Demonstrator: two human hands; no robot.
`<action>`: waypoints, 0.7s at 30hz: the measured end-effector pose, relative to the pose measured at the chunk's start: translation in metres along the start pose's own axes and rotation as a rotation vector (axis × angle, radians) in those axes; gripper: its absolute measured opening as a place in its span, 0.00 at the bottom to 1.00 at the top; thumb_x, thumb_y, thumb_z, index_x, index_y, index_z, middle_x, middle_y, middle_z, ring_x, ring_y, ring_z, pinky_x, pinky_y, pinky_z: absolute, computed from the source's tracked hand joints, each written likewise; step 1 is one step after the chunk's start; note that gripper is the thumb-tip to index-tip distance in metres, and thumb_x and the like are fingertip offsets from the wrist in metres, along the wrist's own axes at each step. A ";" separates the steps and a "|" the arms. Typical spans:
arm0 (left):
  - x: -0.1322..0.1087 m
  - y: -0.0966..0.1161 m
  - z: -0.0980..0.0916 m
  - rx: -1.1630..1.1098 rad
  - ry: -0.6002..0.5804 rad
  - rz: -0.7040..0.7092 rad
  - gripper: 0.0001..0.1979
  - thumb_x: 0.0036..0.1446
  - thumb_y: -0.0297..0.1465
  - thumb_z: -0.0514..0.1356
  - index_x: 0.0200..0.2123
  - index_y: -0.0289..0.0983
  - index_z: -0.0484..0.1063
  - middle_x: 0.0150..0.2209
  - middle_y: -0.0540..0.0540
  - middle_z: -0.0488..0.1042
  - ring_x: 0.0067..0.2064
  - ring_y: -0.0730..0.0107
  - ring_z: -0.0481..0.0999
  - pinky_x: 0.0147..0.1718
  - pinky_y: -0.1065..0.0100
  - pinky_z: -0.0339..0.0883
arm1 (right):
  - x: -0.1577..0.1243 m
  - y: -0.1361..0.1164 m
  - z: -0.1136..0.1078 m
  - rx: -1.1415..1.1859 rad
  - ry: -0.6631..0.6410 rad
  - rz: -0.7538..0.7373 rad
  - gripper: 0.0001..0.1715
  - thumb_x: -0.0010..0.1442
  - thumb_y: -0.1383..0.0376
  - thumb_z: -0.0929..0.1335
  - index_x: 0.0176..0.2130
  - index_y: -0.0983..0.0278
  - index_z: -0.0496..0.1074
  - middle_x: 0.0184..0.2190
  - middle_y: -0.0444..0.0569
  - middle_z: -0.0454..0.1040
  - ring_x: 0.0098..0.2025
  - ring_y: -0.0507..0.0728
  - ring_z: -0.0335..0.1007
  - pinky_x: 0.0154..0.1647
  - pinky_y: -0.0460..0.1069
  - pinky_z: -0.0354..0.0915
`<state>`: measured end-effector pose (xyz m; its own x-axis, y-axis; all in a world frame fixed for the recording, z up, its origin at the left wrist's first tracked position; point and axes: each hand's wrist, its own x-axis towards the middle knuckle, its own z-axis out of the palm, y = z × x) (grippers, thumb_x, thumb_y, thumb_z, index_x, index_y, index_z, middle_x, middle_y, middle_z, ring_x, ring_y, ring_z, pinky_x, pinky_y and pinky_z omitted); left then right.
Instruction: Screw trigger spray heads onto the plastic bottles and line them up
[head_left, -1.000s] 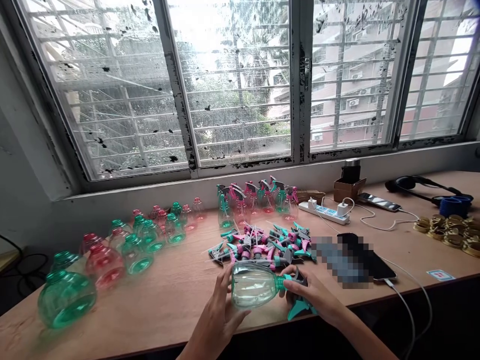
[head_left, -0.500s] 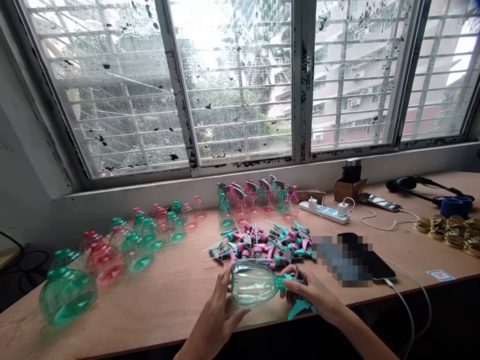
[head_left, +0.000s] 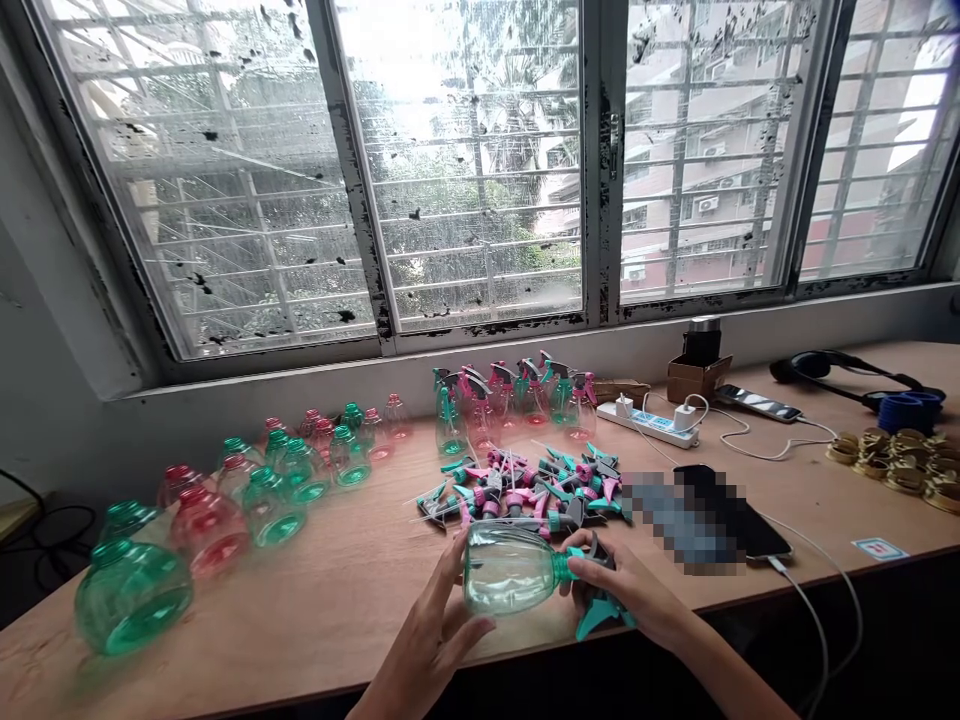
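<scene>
A clear green spray bottle [head_left: 510,570] lies sideways in the air at the table's front edge, its base to the left. My left hand [head_left: 431,620] loosely cups that base, with the thumb low in front and the fingers along the far side, partly hidden. At the neck, my right hand [head_left: 611,580] is closed around the teal and grey trigger sprayer head [head_left: 600,615], which sits on the bottle's mouth. Just beyond lies a heap of loose pink, teal and grey sprayer heads [head_left: 517,490] with thin tubes.
Red and green bottles without heads [head_left: 281,525] stand in rows at the left. Bottles with sprayers [head_left: 506,405] stand by the wall. At the right are a power strip [head_left: 649,425], a phone [head_left: 761,405], a partly blurred dark device [head_left: 765,535], cables, headphones [head_left: 847,370] and gold-coloured pieces [head_left: 896,465].
My left thumb and fingers have shifted slightly at the bottle's base. The bottle and my right hand stay almost where they were.
</scene>
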<state>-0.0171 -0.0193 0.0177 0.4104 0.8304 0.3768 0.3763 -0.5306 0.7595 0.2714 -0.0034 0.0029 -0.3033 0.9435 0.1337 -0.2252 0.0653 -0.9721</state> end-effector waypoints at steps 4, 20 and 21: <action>0.001 -0.001 0.000 0.044 0.011 0.013 0.38 0.67 0.45 0.58 0.72 0.56 0.41 0.74 0.45 0.50 0.70 0.46 0.59 0.63 0.48 0.63 | 0.000 0.001 -0.001 0.005 0.015 0.003 0.29 0.53 0.45 0.76 0.40 0.63 0.70 0.27 0.47 0.81 0.24 0.56 0.75 0.25 0.47 0.69; 0.001 0.000 -0.001 0.114 0.018 0.032 0.41 0.65 0.40 0.62 0.73 0.54 0.41 0.73 0.46 0.52 0.72 0.48 0.54 0.65 0.50 0.59 | -0.001 0.000 0.000 -0.012 0.010 -0.006 0.29 0.53 0.46 0.77 0.42 0.65 0.71 0.26 0.48 0.81 0.24 0.55 0.74 0.27 0.48 0.69; 0.001 0.001 -0.002 0.119 0.016 0.030 0.42 0.65 0.41 0.63 0.73 0.54 0.40 0.73 0.46 0.52 0.72 0.47 0.54 0.65 0.48 0.58 | -0.001 0.000 0.000 -0.016 0.013 -0.006 0.29 0.53 0.47 0.77 0.43 0.65 0.71 0.26 0.48 0.81 0.25 0.55 0.75 0.27 0.49 0.69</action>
<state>-0.0177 -0.0188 0.0195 0.4099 0.8158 0.4080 0.4601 -0.5711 0.6798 0.2715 -0.0046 0.0030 -0.2899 0.9471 0.1374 -0.2126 0.0763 -0.9742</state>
